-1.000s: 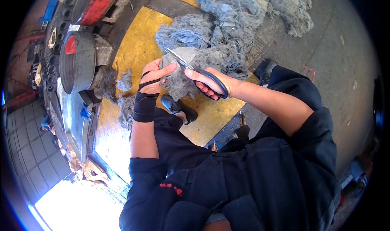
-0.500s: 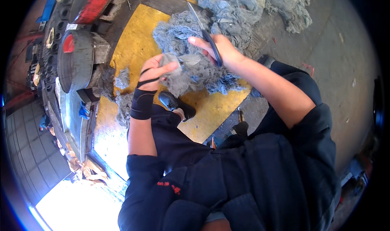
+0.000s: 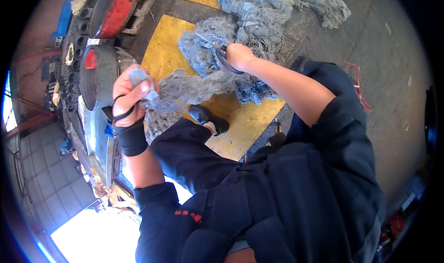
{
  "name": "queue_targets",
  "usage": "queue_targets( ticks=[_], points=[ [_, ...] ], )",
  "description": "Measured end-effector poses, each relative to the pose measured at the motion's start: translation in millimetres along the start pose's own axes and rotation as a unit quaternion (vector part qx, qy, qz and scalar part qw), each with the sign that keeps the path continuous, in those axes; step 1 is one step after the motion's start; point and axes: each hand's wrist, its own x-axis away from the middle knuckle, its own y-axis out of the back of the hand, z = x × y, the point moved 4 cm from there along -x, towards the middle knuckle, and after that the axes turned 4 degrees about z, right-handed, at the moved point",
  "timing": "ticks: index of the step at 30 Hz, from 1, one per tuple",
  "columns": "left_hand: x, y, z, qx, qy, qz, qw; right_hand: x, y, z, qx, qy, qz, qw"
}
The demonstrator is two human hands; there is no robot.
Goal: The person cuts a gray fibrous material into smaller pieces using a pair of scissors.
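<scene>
My left hand (image 3: 132,92), with a black wrap around its wrist, grips one end of a strip of grey-blue fibre (image 3: 187,89). The strip stretches across to the right, toward the loose fibre pile (image 3: 210,36). In my right hand (image 3: 239,57) are dark-handled scissors (image 3: 220,52), their blades pointing up and left over the pile. Whether the blades are parted I cannot tell. Bluer fibre (image 3: 255,92) lies below my right hand, near the strip's right end.
Under the fibre is a yellow floor plate (image 3: 231,108). More fibre clumps (image 3: 323,4) lie at the far right. Round metal drums with red patches (image 3: 99,78) stand on the left. My shoe (image 3: 203,115) rests on the yellow plate. Thin red cord (image 3: 358,89) lies on the right.
My left hand has moved left and slightly down, drawing the fibre out into a long strip. My right hand has shifted slightly left and down, with the scissors tilted further left.
</scene>
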Motion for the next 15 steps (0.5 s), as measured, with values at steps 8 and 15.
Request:
queue_targets(
  ticks=[8, 15],
  points=[
    [29.4, -34.4, -74.2, 0.059, -0.124, 0.097, 0.986, -6.3, -10.7, 20.0, 0.002, 0.072, 0.081, 0.994],
    [23.4, -73.3, -94.2, 0.117, -0.147, 0.388, 0.902, 19.9, -41.0, 57.6, 0.162, 0.153, 0.177, 0.959]
  ],
)
